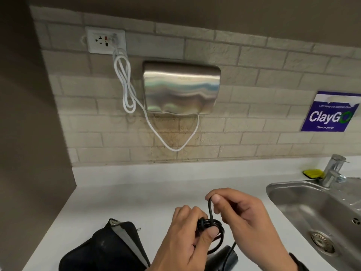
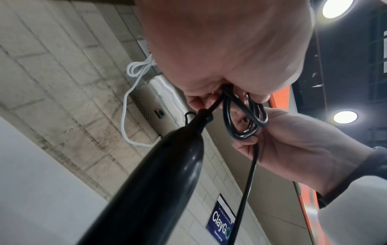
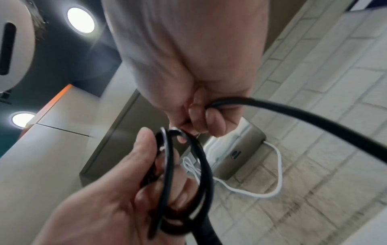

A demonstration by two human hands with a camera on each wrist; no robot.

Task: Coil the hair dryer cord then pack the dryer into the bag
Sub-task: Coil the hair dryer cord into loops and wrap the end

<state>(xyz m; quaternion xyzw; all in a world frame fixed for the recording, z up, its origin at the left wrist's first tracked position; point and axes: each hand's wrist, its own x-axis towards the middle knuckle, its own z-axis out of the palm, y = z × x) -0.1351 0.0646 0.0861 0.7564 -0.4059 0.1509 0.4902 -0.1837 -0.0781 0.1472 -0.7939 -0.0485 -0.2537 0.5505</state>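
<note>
Above the white counter (image 1: 121,194) my left hand (image 1: 187,233) grips several black loops of the hair dryer cord (image 1: 214,234), thumb pressed over the bundle. My right hand (image 1: 236,212) pinches a strand of that cord (image 1: 210,207) and holds it upright above the loops. The black hair dryer (image 1: 224,259) hangs below my hands, mostly hidden; in the left wrist view its handle (image 2: 159,180) fills the middle, with the coil (image 2: 243,119) beyond it. In the right wrist view the cord (image 3: 314,119) runs out of my right fist and the loops (image 3: 184,174) sit in my left fingers. The dark bag (image 1: 105,249) lies open at the counter's front left.
A steel sink (image 1: 312,210) with a tap (image 1: 333,170) and a yellow sponge (image 1: 312,173) lies to the right. On the tiled wall hang a steel hand dryer (image 1: 181,89), its white cable (image 1: 125,85) and a socket (image 1: 105,41). A brown wall (image 1: 25,133) closes the left.
</note>
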